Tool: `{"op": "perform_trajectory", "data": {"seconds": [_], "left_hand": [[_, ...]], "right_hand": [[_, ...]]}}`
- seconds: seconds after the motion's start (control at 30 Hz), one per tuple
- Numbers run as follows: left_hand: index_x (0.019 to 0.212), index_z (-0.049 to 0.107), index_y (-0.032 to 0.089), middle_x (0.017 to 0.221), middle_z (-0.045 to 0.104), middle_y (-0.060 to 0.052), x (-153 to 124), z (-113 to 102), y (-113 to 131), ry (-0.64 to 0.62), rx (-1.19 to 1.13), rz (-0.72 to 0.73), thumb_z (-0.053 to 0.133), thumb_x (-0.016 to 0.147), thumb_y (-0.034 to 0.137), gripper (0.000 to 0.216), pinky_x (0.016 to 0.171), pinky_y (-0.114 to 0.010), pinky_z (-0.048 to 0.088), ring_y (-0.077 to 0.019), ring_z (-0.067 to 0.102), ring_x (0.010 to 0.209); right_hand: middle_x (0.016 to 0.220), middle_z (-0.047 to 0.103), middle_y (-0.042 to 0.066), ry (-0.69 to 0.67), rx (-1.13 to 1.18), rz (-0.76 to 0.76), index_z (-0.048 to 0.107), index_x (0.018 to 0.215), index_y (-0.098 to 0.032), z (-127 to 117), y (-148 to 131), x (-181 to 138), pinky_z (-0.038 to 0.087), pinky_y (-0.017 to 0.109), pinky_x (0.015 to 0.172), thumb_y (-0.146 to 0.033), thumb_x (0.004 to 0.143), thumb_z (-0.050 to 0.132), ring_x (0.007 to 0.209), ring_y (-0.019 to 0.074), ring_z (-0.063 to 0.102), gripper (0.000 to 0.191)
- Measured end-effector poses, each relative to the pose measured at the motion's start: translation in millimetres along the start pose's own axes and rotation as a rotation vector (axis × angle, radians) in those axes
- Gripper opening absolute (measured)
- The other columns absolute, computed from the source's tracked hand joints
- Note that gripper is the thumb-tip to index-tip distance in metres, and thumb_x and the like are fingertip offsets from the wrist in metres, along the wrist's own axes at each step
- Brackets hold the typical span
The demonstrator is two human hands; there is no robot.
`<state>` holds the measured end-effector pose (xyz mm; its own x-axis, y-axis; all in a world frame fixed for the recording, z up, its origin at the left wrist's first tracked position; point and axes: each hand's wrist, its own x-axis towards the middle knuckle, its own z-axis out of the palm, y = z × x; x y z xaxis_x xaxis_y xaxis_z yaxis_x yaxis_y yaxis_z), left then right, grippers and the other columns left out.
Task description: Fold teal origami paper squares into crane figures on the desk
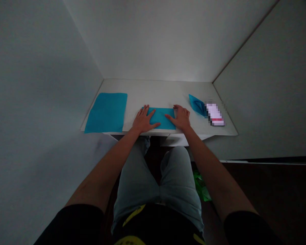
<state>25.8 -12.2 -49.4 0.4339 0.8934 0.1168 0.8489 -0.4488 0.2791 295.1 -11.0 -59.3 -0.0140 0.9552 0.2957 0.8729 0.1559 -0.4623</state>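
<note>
A blue sheet of paper (163,119) lies flat on the white table near its front edge, in the shape of a wide rectangle. My left hand (143,120) rests on its left end with the fingers spread. At the right end is my right hand (180,118), its thumb stretched over the paper and its fingers apart along the edge. Left of my hands lies a larger blue sheet (107,112), with its lower edge at the table's front. A folded blue paper shape (197,104) stands to the right of my right hand.
Beside the folded shape lies a phone (215,114) with a lit, blurred screen. Walls close in the white table (155,92) at the back and both sides. Under the table's front is a white drawer (177,139). A green bag (202,187) is on the dark floor.
</note>
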Motion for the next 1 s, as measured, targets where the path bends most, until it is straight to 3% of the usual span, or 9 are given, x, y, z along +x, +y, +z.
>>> {"op": "perform_trajectory", "data": {"seconds": [0.07, 0.23, 0.4, 0.53, 0.6, 0.73, 1.0], "left_hand": [[0.174, 0.043, 0.021, 0.187, 0.023, -0.017, 0.8, 2.0, -1.1, 0.01, 0.001, -0.001, 0.064, 0.098, 0.078, 0.097, 0.141, -0.055, 0.015, -0.0392, 0.017, 0.175], [0.173, 0.045, 0.022, 0.187, 0.024, -0.016, 2.8, 4.2, -2.7, 0.011, -0.022, 0.002, 0.064, 0.097, 0.078, 0.097, 0.141, -0.056, 0.016, -0.0391, 0.017, 0.175], [0.173, 0.046, 0.019, 0.186, 0.026, -0.017, 3.2, 3.5, -0.6, 0.021, -0.041, -0.004, 0.064, 0.097, 0.078, 0.098, 0.142, -0.056, 0.015, -0.039, 0.018, 0.175], [0.174, 0.043, 0.018, 0.185, 0.028, -0.018, 2.7, 0.1, 3.1, 0.014, -0.067, -0.013, 0.057, 0.104, 0.074, 0.091, 0.142, -0.056, 0.016, -0.0381, 0.019, 0.174], [0.173, 0.046, 0.023, 0.185, 0.029, -0.014, 2.1, -2.6, 5.1, 0.01, -0.073, 0.036, 0.055, 0.107, 0.067, 0.08, 0.141, -0.058, 0.016, -0.0373, 0.019, 0.175], [0.165, 0.059, 0.032, 0.184, 0.036, -0.008, 1.5, -5.9, 7.8, -0.013, -0.051, 0.138, 0.055, 0.109, 0.055, 0.06, 0.14, -0.06, 0.019, -0.0343, 0.023, 0.174], [0.167, 0.055, 0.025, 0.18, 0.042, -0.012, 3.2, -1.6, 4.4, -0.011, -0.006, 0.135, 0.059, 0.107, 0.052, 0.066, 0.137, -0.056, 0.027, -0.0335, 0.034, 0.17]], "right_hand": [[0.14, 0.072, 0.021, -0.024, 0.03, -0.022, 0.051, 0.156, -0.016, -0.6, 2.0, 0.4, 0.037, 0.059, 0.119, -0.079, 0.097, 0.061, 0.13, 0.0407, 0.062, 0.087], [0.141, 0.073, 0.022, -0.046, 0.061, -0.026, 0.055, 0.159, -0.017, -5.3, 3.2, 1.3, 0.04, 0.062, 0.116, -0.08, 0.093, 0.065, 0.131, 0.0437, 0.062, 0.091], [0.154, 0.069, 0.02, -0.189, 0.14, -0.283, 0.024, 0.178, -0.015, -13.8, -12.4, -13.7, 0.036, 0.062, 0.125, -0.074, 0.103, 0.055, 0.143, 0.0391, 0.061, 0.101], [0.16, 0.067, 0.014, -0.328, 0.102, -0.432, 0.057, 0.162, -0.02, -14.9, -28.1, -38.9, 0.04, 0.056, 0.129, -0.062, 0.113, 0.041, 0.15, 0.0322, 0.06, 0.066], [0.163, 0.064, 0.012, -0.32, 0.075, -0.41, 0.066, 0.153, -0.021, -13.1, -32.1, -47.4, 0.042, 0.054, 0.129, -0.054, 0.116, 0.034, 0.152, 0.03, 0.059, 0.059], [0.17, 0.057, 0.012, -0.321, 0.023, -0.352, 0.059, 0.161, -0.019, -6.1, -36.8, -45.2, 0.039, 0.051, 0.134, -0.046, 0.116, 0.031, 0.158, 0.0267, 0.053, 0.059], [0.181, 0.038, 0.014, -0.351, -0.144, -0.26, 0.044, 0.171, -0.014, 19.2, -47.4, -11.8, 0.012, 0.059, 0.143, -0.043, 0.114, 0.035, 0.171, 0.0292, 0.032, 0.064]]}}
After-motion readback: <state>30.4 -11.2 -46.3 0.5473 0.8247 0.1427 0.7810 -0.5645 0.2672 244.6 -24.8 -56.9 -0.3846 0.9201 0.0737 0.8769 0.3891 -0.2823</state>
